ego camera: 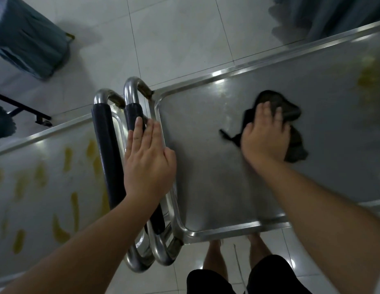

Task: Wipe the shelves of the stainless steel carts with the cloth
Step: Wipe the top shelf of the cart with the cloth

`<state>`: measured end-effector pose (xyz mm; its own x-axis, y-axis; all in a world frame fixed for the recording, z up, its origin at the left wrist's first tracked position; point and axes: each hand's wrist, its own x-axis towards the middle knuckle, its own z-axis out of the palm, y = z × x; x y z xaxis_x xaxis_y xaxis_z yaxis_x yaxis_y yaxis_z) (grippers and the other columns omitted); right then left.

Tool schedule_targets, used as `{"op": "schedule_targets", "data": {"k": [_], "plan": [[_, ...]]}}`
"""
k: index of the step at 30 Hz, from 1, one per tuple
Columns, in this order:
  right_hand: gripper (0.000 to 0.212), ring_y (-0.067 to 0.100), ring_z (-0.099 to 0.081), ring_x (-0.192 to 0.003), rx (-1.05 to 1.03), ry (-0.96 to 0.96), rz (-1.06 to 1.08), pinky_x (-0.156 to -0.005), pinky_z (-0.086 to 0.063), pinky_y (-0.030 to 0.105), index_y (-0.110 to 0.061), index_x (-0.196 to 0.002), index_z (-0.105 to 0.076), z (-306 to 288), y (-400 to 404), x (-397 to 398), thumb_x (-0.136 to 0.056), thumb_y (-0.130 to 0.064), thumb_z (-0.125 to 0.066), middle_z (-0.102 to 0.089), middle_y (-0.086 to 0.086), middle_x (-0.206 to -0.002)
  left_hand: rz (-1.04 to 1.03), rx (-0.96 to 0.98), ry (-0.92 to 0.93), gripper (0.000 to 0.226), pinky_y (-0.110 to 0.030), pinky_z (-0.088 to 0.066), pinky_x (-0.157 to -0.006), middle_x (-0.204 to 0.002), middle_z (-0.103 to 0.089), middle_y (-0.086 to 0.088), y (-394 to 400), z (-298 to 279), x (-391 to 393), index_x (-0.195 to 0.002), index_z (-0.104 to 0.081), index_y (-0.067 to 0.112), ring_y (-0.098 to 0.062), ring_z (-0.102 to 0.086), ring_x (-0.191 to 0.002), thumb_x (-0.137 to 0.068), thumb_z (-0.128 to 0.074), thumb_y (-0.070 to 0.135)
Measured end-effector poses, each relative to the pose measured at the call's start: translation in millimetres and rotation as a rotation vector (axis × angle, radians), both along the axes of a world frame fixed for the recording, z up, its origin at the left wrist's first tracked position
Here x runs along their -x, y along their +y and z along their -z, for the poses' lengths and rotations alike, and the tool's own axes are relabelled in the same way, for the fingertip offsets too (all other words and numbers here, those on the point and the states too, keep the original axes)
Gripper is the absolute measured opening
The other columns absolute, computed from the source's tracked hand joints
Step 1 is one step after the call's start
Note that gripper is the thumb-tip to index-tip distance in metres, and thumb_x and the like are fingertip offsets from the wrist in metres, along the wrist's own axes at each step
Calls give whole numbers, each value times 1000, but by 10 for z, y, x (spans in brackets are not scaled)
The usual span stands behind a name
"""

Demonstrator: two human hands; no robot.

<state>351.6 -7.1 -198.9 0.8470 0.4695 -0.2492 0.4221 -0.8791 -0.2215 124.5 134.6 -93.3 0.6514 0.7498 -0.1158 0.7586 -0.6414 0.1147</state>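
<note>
Two bare legs (214,254) in dark shorts (244,281) stand on the tiled floor (174,39), nearest of all, just this side of the right cart's (227,229) front rim. Above them the left hand (147,164) lies flat with its fingers straight and together, resting on the padded handle (133,115) of that cart and on the shelf's left rim beside it. Just left of this hand runs a second padded handle (106,155), belonging to the left cart (46,132), whose shelf beyond it carries many yellow smears (73,206). To the right, the right hand (266,132) presses down on a dark cloth (291,115), fingers spread and bent over it; the cloth lies crumpled on the right cart's shelf, sticking out past the fingertips and to the hand's right. Farther right of that hand, faint yellow marks (365,77) show on the same shelf. Beyond both carts, blue-grey fabric (29,43) hangs down to the floor at far left and far right.
</note>
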Motion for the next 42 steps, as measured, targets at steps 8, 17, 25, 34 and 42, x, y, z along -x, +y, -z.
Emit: {"op": "schedule_targets", "data": {"k": [8, 17, 25, 34, 42], "plan": [[75, 28, 6, -163, -39, 138, -869, -129, -5, 55, -22, -169, -6, -7, 721, 1641, -106, -48, -36, -5, -1, -177, -18, -11, 3, 66, -33, 12, -130, -178, -11, -4, -12, -19, -17, -168, -21, 11, -11, 11, -163, -108, -20, 39], [63, 20, -21, -160, -35, -13, -644, -126, -19, 53, -31, -166, -29, 6, 166, -151, -104, -43, -31, -27, -9, -172, -5, 11, -5, 67, -35, 9, -132, -177, -14, -1, -19, -21, -11, -168, -22, 13, -9, 13, -162, -107, -21, 39], [68, 31, -15, -161, 17, -41, 193, -125, -16, 62, -23, -166, -26, 77, -142, -1651, -100, -40, -27, -21, -2, -174, 16, 3, 44, 68, -39, 8, -132, -178, -9, -2, -8, -3, 4, -169, -17, 12, -12, 16, -162, -107, -19, 40], [66, 28, -8, -162, -8, 67, -250, -126, -14, 54, -21, -168, -16, -65, 1282, -107, -107, -42, -30, -12, -3, -176, 7, 15, 64, 69, -37, 12, -131, -178, -7, -2, 9, -27, -8, -169, -16, 12, -12, 18, -162, -107, -18, 41], [63, 18, -6, -163, -68, 64, -1012, -130, -9, 49, -30, -169, -12, -33, 1490, 848, -110, -48, -26, -10, -11, -176, 9, -18, 63, 69, -37, 10, -131, -178, -7, -5, -18, -31, -19, -169, -16, 10, -14, 14, -163, -110, -20, 46]]}}
